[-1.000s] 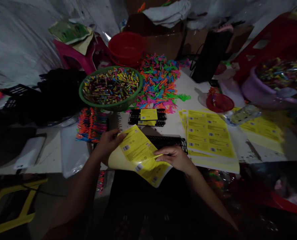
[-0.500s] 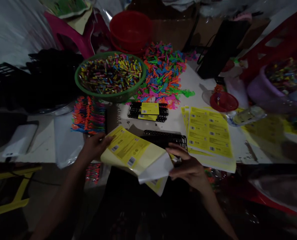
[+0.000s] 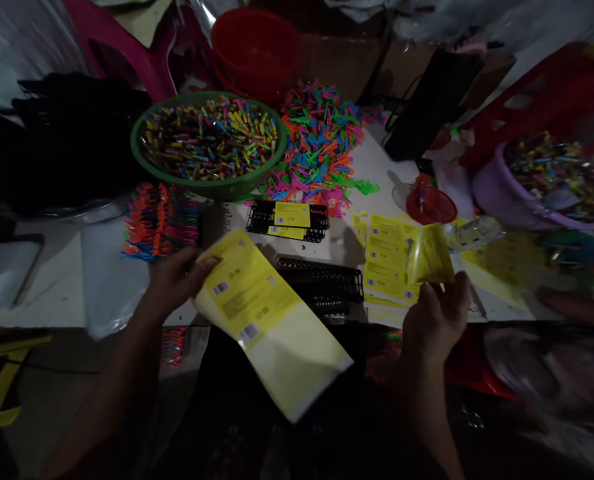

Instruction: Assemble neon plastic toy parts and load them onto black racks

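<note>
My left hand (image 3: 179,283) is closed on the upper left edge of a sheet of yellow labels (image 3: 257,300), thumb on top. The sheet tilts over my lap. Its lower part is bare pale backing. My right hand (image 3: 437,320) pinches a single yellow label (image 3: 433,255), lifted and slightly curled above the table at the right. Behind that label lie more yellow label sheets (image 3: 384,257). Black plastic mesh trays (image 3: 321,280) lie beyond the held sheet. Farther back, other black mesh trays (image 3: 259,217) carry yellow labels.
A green basin (image 3: 137,147) full of small colourful pieces stands at the back left, beside a heap of bright plastic parts (image 3: 321,147). To the right are a small red bowl (image 3: 431,207), a clear bottle (image 3: 477,233) and a purple basin (image 3: 497,187). Another person's hand (image 3: 571,307) shows at far right.
My right hand has moved away from the sheet to the right with a peeled label. The sheet's folded end has dropped flat, and my left hand keeps hold of it.
</note>
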Demonstrator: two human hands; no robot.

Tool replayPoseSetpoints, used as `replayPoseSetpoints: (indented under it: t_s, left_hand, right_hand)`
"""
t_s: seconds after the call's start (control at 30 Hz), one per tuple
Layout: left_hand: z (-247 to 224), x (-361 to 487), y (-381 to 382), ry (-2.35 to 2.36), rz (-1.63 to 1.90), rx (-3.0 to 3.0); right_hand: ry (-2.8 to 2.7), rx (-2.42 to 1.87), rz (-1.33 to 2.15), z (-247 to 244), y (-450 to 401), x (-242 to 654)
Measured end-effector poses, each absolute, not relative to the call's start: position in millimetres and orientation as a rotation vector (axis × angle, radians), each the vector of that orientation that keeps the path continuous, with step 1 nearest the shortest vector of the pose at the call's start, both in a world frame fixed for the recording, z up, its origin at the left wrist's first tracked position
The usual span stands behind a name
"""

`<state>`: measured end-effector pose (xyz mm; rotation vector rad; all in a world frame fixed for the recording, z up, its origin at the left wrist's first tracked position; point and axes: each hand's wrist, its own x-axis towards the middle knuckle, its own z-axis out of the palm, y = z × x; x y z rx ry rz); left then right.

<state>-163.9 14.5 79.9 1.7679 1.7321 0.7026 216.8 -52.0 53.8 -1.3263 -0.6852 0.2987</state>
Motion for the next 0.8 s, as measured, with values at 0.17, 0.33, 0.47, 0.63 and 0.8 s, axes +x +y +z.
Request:
replayPoseSetpoints:
  t_s: [0.17,0.33,0.47,0.63,0.8]
  left_hand:
    - [108,-169,59,2.251,0.969,1.729]
    - [97,-141,90,2.164,1.250,2.033]
    - [58,-72,54,1.183,0.792,2.612]
    - [15,-26,32,0.895,0.169,2.714]
    - [14,-42,63,1.044,0.002,2.657]
  right_hand:
    - [-0.533,-1.279,0.213,50,-54,212]
    - [-0.415,-1.354,0.271,49,-56,214]
    - [-0.446,-1.509,0.294,39,-57,216]
    - [-0.471,-1.569,0.265,30,-53,224]
    - [-0.509,-1.604,0.284,27,-58,238]
